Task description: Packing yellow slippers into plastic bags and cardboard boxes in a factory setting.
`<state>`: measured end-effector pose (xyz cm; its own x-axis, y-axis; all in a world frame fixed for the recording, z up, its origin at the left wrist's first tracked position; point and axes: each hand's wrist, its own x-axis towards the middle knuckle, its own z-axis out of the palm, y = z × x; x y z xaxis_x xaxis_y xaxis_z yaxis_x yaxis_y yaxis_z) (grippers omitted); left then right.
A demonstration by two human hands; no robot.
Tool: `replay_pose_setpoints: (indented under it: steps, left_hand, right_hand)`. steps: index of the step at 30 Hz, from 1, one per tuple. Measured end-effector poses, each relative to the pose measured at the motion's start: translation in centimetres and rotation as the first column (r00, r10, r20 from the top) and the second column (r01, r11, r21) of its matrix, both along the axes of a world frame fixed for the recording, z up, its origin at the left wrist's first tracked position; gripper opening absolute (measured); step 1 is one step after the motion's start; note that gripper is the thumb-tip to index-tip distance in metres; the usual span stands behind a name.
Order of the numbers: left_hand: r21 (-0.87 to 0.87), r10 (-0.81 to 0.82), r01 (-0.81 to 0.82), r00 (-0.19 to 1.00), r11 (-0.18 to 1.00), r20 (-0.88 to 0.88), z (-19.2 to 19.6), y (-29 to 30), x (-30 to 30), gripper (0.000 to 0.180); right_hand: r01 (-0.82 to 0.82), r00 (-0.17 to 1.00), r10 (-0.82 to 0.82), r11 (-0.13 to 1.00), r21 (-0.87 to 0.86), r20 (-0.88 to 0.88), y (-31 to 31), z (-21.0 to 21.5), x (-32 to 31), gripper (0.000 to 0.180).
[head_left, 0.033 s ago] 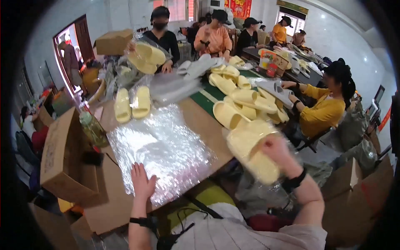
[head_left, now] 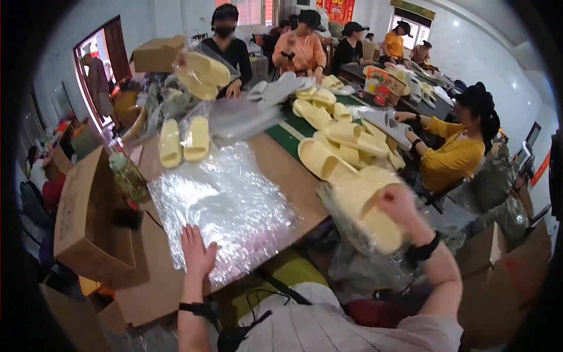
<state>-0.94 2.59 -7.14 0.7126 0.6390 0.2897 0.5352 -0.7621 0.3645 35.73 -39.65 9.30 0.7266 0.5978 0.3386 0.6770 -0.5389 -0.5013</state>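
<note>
My left hand [head_left: 198, 255] lies with fingers stretched out on the near left edge of a stack of clear plastic bags [head_left: 229, 205] on the cardboard-covered table. Over the table's right edge, my right hand [head_left: 399, 205] is closed on pale yellow slippers [head_left: 375, 214], which seem to have clear plastic around them. Motion blurs this hand, and its fingertips are partly hidden. Beyond the bag stack, two pale yellow slippers [head_left: 196, 139] lie side by side, toes away from me. A pile of yellow slippers [head_left: 346, 138] is heaped just past my right hand.
An opened cardboard box [head_left: 88, 223] and a green-tinted bottle [head_left: 128, 178] stand at the left. Across the table, a person in black holds bagged yellow slippers [head_left: 205, 75]. A person in a yellow top [head_left: 454, 155] handles a grey slipper at the right. Grey slippers [head_left: 278, 88] lie farther back.
My right hand has shifted slightly to the right with the slippers. The left hand stays flat on the bags, and the whole view has tilted a little.
</note>
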Motion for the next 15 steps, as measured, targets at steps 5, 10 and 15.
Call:
replay_pose_setpoints:
  steps: [5, 10, 15]
  left_hand:
    - [0.017, -0.016, 0.016, 1.0, 1.0, 0.013, -0.7, 0.7, -0.1, 0.084]
    - [-0.004, -0.025, 0.025, 1.0, 1.0, 0.01, -0.4, 0.3, -0.1, 0.083]
    - [0.003, -0.025, 0.025, 1.0, 1.0, -0.01, -0.3, -0.1, -0.4, 0.084]
  right_hand:
    - [0.288, 0.948, -0.318, 0.834, -0.471, 0.017, -10.0, 0.9, 4.3, 0.024]
    - [0.048, 0.922, -0.327, 0.628, -0.777, -0.207, -15.1, -9.7, 6.7, 0.041]
    - [-0.109, 0.894, -0.222, 0.736, -0.668, -0.39, -12.0, -18.2, 6.4, 0.04]
